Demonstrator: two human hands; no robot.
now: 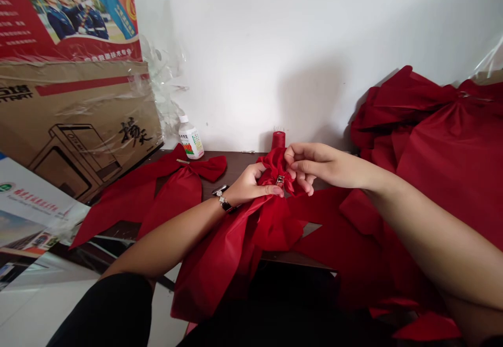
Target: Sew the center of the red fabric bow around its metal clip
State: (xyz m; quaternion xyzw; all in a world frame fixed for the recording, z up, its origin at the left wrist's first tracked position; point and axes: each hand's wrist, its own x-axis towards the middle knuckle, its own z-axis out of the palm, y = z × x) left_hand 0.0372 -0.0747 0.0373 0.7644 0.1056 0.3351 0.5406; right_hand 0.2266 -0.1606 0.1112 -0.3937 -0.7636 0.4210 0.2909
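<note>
My left hand (257, 182) is closed around the gathered middle of a red fabric bow (271, 221), its thumb lying just below a small metal clasp (280, 180). The bow's long tails hang down over the table edge toward my lap. At the bow's upper right side, my right hand (308, 164) has thumb and index finger pinched together against the folds. Whatever sits in that pinch is too small to make out. Directly behind the bow stands a spool of red thread (279, 140) with several thin needles sticking up from its top.
Another red bow with a metal clip (183, 182) lies to the left, by a white bottle (190, 137). A large pile of red bows (440, 142) rises on the right. Cardboard boxes (78, 121) stand at left; a white wall (243, 48) closes the back.
</note>
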